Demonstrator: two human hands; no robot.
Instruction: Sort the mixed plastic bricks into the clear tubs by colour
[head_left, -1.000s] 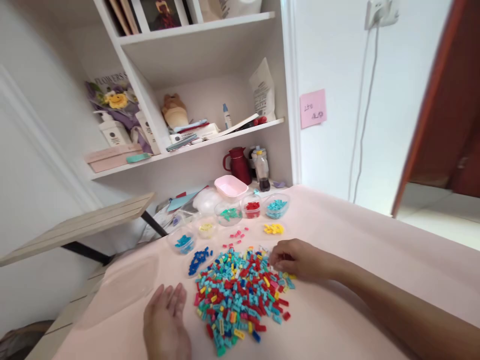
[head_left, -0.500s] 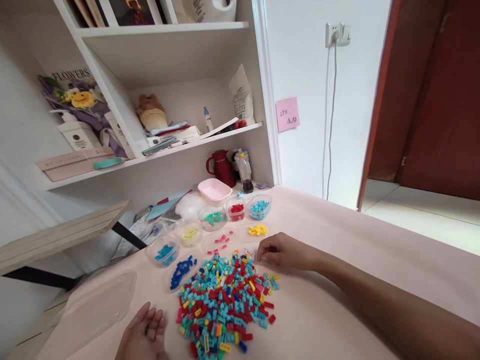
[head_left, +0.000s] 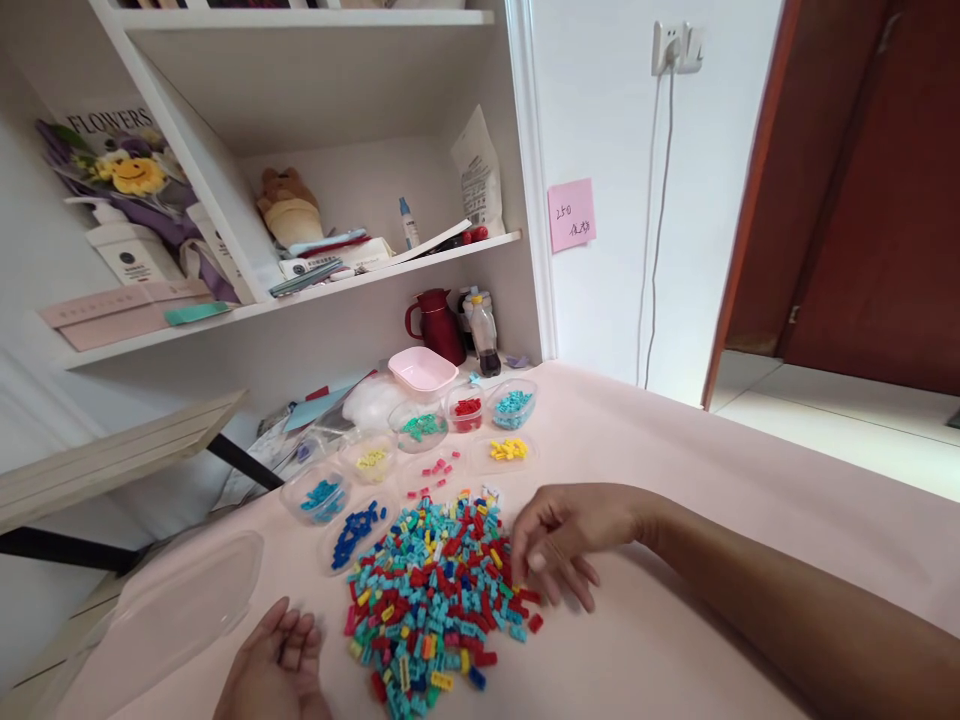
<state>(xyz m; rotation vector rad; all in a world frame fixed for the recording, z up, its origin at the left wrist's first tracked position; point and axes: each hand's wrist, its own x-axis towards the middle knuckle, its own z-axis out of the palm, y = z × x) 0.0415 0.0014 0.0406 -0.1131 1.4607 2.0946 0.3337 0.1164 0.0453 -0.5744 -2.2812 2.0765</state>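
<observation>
My right hand (head_left: 559, 540) reaches down at the right edge of a pile of small toy building bricks (head_left: 442, 580), its fingertips touching or just above the outer bricks. Its outer fingers are spread, and no brick shows in its grasp. My left hand (head_left: 274, 665) rests palm up at the pile's left, fingers loosely curled and apart, with nothing visible in it. The bricks are mostly light blue and red, mixed with yellow, green, orange and dark blue. Dark blue bricks (head_left: 358, 533) lie sorted in a clear tray beside the pile.
Beyond the pile stand clear containers of yellow bricks (head_left: 510, 450), pink bricks (head_left: 433, 468), red bricks (head_left: 468, 407) and green bricks (head_left: 422, 428). A pink bowl (head_left: 424, 370), a red jug (head_left: 439, 328) and a bottle (head_left: 485, 335) are behind. A clear lid (head_left: 187, 610) lies left.
My right hand has moved down and nearer along the pile's right edge, and its fingers have spread. My left hand looks almost the same. The view has shifted slightly.
</observation>
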